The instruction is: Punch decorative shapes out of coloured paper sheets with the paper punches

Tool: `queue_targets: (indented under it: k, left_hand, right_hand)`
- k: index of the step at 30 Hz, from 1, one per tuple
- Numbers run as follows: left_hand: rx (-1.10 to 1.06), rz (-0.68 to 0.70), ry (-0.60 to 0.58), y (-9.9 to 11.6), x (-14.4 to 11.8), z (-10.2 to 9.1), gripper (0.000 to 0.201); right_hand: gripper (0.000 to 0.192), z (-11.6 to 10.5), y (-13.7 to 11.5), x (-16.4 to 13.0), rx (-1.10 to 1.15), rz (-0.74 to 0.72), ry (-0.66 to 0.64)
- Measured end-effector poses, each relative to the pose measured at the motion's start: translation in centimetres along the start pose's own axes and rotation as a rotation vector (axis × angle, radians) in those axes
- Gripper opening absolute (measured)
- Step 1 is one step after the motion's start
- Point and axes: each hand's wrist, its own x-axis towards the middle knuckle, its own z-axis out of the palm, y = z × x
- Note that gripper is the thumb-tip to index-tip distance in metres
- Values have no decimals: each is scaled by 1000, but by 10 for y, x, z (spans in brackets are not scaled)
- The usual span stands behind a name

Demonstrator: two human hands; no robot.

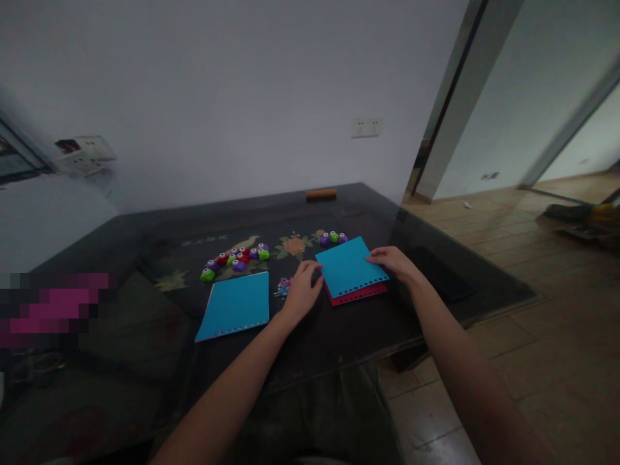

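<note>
A blue sheet of paper (351, 266) with a row of punched holes along its near edge lies tilted over a red sheet (359, 294), also with holes. My right hand (391, 261) pinches the blue sheet's right edge between thumb and fingers. At its left edge, my left hand (304, 289) has curled fingers, with the index finger and thumb against the paper. Left of that hand lies a stack of sheets with blue on top (237, 301), its holes along the near edge. Between them is a small pile of pink, blue and white sticks (283, 287), partly hidden by my left hand.
Several green, red and purple eyed toys (238, 257) sit behind the left stack, and three more (334, 237) behind the blue sheet. A brown cylinder (321, 194) lies near the back edge of the dark floral table (300, 349). A wall socket (367, 127) is above.
</note>
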Motion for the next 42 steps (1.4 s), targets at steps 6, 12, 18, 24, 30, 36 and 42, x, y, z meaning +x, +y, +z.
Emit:
queue_targets:
  k: [6, 12, 18, 24, 30, 36, 42]
  left_hand:
    - [103, 52, -107, 0, -6, 9, 25]
    - [128, 62, -132, -4, -7, 11, 25]
    - [158, 66, -155, -6, -7, 11, 28]
    - [187, 65, -182, -9, -10, 13, 32]
    - [217, 63, -207, -11, -10, 14, 35]
    - [232, 61, -218, -10, -10, 13, 36]
    - [227, 55, -228, -7, -10, 10, 35]
  right_hand:
    - [26, 0, 3, 2, -14, 12, -37]
    - [27, -2, 4, 2, -60, 9, -38]
    - [28, -2, 3, 0, -57, 26, -45]
    - [27, -3, 2, -1, -76, 33, -55]
    - [25, -1, -1, -3, -75, 42, -59]
    - [25, -1, -4, -5, -168, 57, -75]
    - [27, -1, -6, -7, -170, 60, -92]
